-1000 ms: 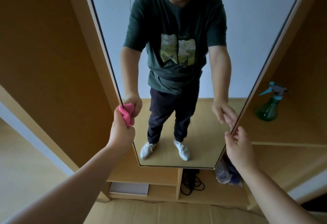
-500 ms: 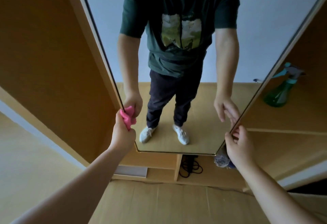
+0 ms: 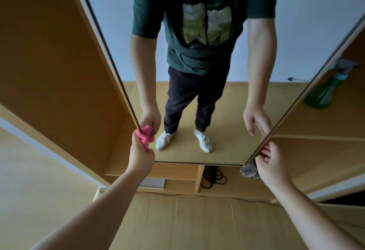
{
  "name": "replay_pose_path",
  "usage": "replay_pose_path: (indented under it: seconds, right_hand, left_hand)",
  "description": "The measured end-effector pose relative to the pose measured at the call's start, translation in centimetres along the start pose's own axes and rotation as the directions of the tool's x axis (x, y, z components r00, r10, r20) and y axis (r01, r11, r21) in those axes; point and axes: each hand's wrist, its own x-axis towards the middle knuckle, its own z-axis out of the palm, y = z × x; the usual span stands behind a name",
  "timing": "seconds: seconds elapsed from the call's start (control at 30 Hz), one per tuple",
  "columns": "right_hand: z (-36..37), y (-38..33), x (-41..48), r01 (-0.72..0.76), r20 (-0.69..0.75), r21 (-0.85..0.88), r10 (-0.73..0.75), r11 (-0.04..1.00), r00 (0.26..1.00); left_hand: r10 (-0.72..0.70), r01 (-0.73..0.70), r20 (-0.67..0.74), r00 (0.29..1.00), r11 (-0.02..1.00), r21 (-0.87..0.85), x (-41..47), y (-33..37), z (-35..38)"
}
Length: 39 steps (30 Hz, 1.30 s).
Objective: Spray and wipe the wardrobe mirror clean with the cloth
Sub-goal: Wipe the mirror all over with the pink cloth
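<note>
A tall wardrobe mirror [image 3: 227, 95] fills the middle of the head view and reflects a person in a dark green shirt. My left hand [image 3: 140, 155] grips a bunched pink cloth [image 3: 145, 136] and presses it against the mirror's lower left edge. At the lower right edge, my right hand [image 3: 271, 164] has its fingertips on the mirror's rim, holding the edge. A green spray bottle [image 3: 325, 91] with a blue trigger stands on a wardrobe shelf to the right, well away from both hands.
Wooden wardrobe panels flank the mirror on both sides. Below it, low compartments hold a coiled black cable [image 3: 214, 178], a grey bundle [image 3: 247, 170] and a white flat box [image 3: 153, 183]. The wooden floor [image 3: 197, 220] lies under my arms.
The view has tilted downward, so the mirror's bottom edge and the hands sit higher in the frame. The left hand with the cloth has slid slightly down the left edge.
</note>
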Motion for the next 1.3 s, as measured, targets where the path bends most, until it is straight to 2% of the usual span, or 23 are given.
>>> replay_pose_path:
  seconds: [0.5,1.0,1.17,1.3]
  right_hand:
    - [1.3,3.0,-0.2,0.006,0.045,-0.123,-0.001,0.992,0.999]
    - [2.6,6.3,-1.5,-0.021,0.048,-0.175,0.030,0.984,0.998]
    - [3.1,6.4,-1.8,-0.029,0.059,-0.179,0.040,0.983,0.997]
    - [2.9,5.5,-1.5,-0.043,0.054,-0.144,0.052,0.989,0.997]
  left_hand:
    - [-0.040,0.040,0.017,0.999,0.999,0.013,0.6,-5.8,3.1]
    - [-0.132,0.134,0.076,0.988,0.991,-0.016,1.0,-10.3,5.1]
    - [-0.201,0.207,0.077,0.977,0.976,-0.075,1.0,-10.8,5.6]
    - [-0.252,0.262,0.073,0.965,0.930,-0.258,1.1,-10.6,6.1]
